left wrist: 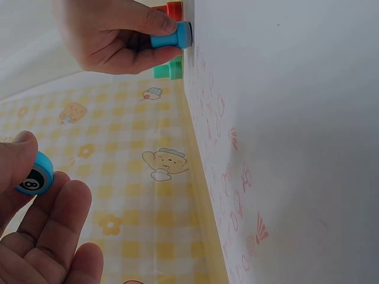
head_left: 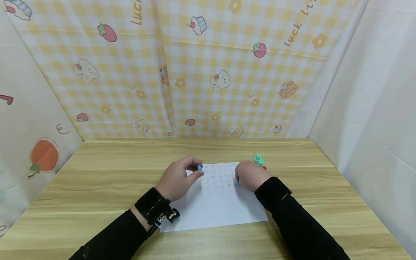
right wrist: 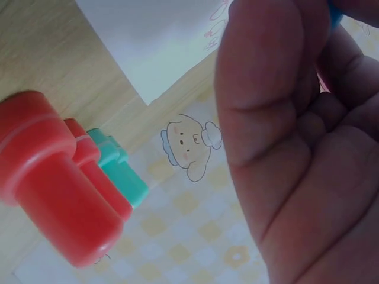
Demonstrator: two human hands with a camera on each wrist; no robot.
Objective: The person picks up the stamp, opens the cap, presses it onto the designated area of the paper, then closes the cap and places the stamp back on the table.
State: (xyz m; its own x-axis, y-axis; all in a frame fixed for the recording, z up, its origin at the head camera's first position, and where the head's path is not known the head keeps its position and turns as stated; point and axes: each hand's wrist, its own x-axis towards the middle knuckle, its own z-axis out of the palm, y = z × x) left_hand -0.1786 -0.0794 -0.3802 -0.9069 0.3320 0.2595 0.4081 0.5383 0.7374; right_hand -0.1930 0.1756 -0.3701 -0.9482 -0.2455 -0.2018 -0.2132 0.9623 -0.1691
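My left hand [head_left: 177, 178] pinches a small blue stamp cap [left wrist: 37, 177] between thumb and fingers, above the paper's left part. A round dark label with a figure like an 8 shows on the cap. At the paper's right side, my right hand [head_left: 251, 176] grips a blue stamp [left wrist: 169, 38], its wide end down at the sheet. In the left wrist view that end appears to touch the paper or sit just over it. The white paper [head_left: 214, 209] carries several rows of small red printed marks [left wrist: 233, 139].
Beyond my right hand stand green stamps [head_left: 258, 158] and red stamps [right wrist: 65, 189], close together on the wooden table [head_left: 97, 187]. A yellow checked curtain [head_left: 195, 72] hangs at the table's back edge, with white cloth [head_left: 367, 108] at the sides.
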